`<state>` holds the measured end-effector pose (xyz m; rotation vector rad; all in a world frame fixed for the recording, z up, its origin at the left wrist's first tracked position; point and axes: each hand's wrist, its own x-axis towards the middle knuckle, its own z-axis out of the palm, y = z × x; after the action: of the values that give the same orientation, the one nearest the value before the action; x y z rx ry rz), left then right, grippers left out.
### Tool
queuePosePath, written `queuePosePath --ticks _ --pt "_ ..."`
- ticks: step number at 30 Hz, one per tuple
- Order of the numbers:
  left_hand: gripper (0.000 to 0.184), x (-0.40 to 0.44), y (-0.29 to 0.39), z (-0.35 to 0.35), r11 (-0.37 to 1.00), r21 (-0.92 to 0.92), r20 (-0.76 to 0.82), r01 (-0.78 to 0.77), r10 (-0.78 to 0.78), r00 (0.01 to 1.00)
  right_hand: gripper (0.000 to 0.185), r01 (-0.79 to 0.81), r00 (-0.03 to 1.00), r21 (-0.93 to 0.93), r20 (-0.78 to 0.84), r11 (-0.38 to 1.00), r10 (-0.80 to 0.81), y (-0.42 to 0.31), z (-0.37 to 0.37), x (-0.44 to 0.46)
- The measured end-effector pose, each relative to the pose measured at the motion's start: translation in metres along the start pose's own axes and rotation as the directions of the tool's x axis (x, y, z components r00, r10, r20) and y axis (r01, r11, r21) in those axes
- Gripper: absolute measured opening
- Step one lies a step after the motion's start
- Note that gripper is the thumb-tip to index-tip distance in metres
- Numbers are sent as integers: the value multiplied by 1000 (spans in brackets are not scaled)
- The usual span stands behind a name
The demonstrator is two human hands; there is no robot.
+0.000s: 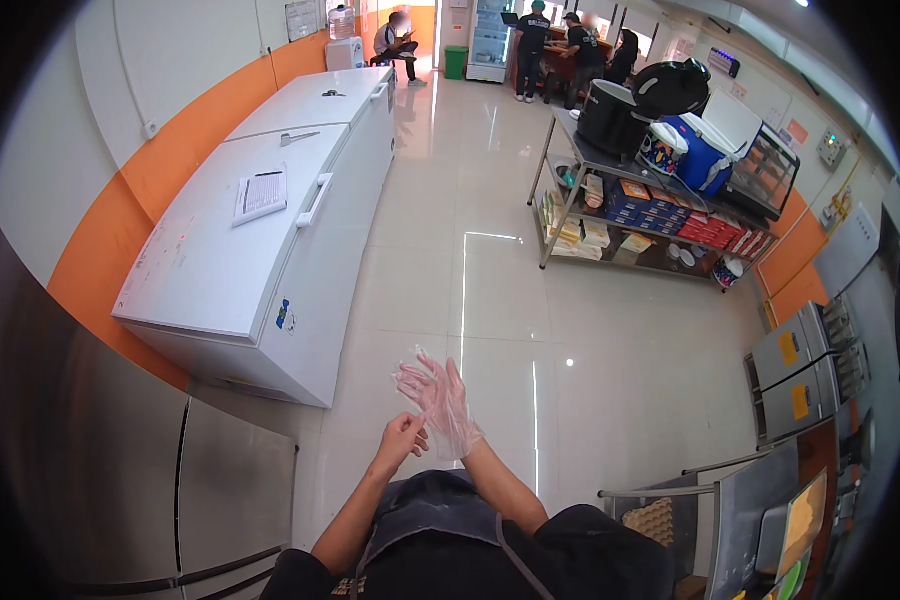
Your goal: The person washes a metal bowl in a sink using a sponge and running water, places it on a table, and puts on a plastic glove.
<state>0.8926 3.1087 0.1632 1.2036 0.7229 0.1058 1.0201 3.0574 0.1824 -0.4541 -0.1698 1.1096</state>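
My right hand (446, 408) is raised in front of my body with its fingers spread, inside a loose clear plastic glove (454, 432). The glove's thin film stands out wrinkled past some fingertips and around the wrist. Bare, my left hand (402, 442) is beside it, fingers curled and pinched at the glove's edge near the palm. The exact grip point is small and partly hidden. Below both hands is the dark apron (435, 530) that I wear.
A long white chest freezer (240, 240) with a notepad (261, 199) on its lid runs along the left wall. To the right stand a metal shelf rack (610, 150) with boxes and a metal table (735, 520). Several people are at the far end.
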Motion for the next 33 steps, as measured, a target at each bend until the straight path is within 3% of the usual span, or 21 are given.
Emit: queuePosePath --ticks 3,6,15,18,21,24,28,33 --pt "23 -3 3 4 995 -98 -43 -24 20 999 68 1 1000 -57 17 998 0 1 3 -2" --pt "21 4 -11 5 993 -80 -32 -88 86 996 68 -48 999 -85 17 995 49 5 2 -5" --pt "16 -3 -19 -7 998 -26 62 -66 67 996 70 -168 986 -56 -15 984 167 8 -7 -8" --pt "17 -7 -18 -15 1000 14 68 3 -4 998 71 -146 989 -81 -43 986 143 12 -15 -6" --pt "18 -9 -15 -16 999 28 -26 26 -25 999 71 -87 996 -108 -35 990 84 14 -18 -4" --pt "20 -8 -15 -1 1000 -13 8 11 -11 1000 64 -69 997 -62 -39 996 67 13 -13 -4" --pt "20 -3 -22 12 963 224 -18 -147 155 988 65 -83 995 -52 -61 995 80 11 -9 -8" --pt "18 -7 -16 5 948 297 100 -114 88 991 67 -115 992 -26 -64 993 113 11 -15 -11"
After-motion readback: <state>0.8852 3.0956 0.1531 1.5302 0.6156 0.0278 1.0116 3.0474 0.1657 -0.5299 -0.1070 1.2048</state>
